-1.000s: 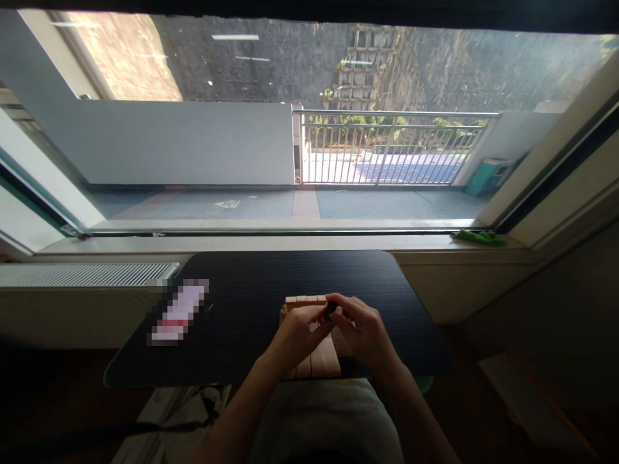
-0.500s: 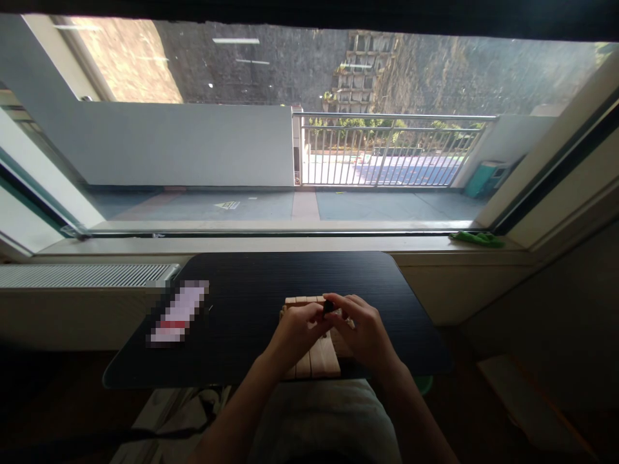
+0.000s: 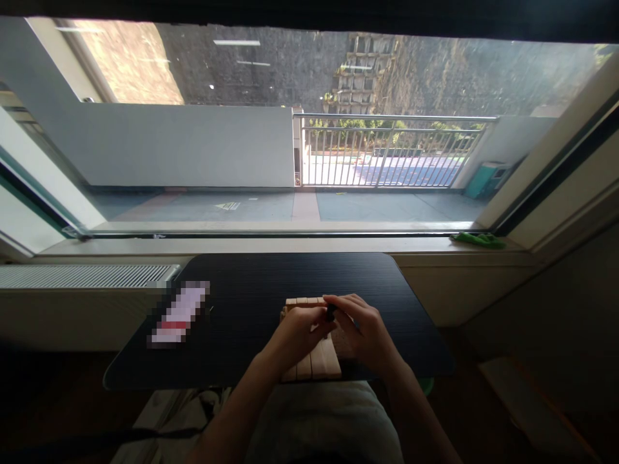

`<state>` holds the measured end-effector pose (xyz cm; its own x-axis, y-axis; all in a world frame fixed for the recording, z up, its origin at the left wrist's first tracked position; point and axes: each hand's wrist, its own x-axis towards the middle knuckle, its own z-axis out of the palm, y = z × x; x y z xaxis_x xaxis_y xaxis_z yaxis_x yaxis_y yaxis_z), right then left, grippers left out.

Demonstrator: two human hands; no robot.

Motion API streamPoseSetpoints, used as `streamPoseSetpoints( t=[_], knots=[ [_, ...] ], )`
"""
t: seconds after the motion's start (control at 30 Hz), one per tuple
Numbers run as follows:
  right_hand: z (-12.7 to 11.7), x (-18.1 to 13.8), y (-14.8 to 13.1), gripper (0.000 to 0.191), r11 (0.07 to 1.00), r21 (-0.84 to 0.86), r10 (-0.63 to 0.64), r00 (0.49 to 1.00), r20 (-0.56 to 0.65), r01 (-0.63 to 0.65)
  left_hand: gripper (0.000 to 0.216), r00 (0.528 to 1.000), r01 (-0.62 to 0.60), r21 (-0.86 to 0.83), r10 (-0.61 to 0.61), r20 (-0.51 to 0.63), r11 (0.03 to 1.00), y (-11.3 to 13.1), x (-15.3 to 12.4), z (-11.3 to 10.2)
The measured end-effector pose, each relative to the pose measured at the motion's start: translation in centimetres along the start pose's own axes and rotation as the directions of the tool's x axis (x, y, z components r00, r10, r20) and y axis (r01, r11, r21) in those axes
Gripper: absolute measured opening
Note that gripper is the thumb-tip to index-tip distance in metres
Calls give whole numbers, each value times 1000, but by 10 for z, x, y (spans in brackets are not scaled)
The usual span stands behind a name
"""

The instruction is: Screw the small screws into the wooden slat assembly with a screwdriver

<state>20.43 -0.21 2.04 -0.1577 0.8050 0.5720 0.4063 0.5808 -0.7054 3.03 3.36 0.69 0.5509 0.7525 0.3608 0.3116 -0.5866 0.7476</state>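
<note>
Between the fingertips of my two hands is a small black piece [image 3: 331, 312], too small to identify. My right hand [image 3: 362, 323] pinches it from the right, with the index finger bent over its top. From the other side my left hand [image 3: 300, 327] is closed, its fingertips against the piece; whether it grips anything else is hidden. Directly below both hands lies a light wooden slatted piece [image 3: 319, 362], made of several parallel strips, on the dark table [image 3: 242, 322]. Its middle is covered by my hands. A browner wooden part [image 3: 342, 345] shows beneath my right hand.
A blurred-out pink and white item [image 3: 178, 312] lies on the table's left. Behind the table runs a windowsill [image 3: 290, 245] with a green cloth [image 3: 478, 240] at its right end. A radiator [image 3: 87, 277] stands at the left.
The black piece has shifted slightly down and right between my fingers, and my right fingers have curled a little around it. The wooden piece stays in place.
</note>
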Motion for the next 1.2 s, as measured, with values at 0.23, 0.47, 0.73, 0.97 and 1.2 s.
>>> streamPoseSetpoints(
  t=[0.23,0.47,0.73,0.97,1.2],
  knots=[
    [-2,-2,-3,31,997,-53,-47,998,30,48,19,997,-39,41,36,67,998,0,-4,-9],
    [0,1,-8,31,988,-100,-114,992,58,120,23,993,8,50,-14,118,999,0,-8,-13],
    [0,-1,-6,29,990,-124,-68,997,22,71,29,995,86,95,-91,46,992,8,-7,-10],
    [2,5,-4,23,975,-204,-95,996,5,94,16,984,155,206,-169,52,966,18,-6,-14],
    [3,4,-2,22,974,-214,-81,997,-21,74,18,980,159,215,-180,81,963,17,-3,-16]
  ],
)
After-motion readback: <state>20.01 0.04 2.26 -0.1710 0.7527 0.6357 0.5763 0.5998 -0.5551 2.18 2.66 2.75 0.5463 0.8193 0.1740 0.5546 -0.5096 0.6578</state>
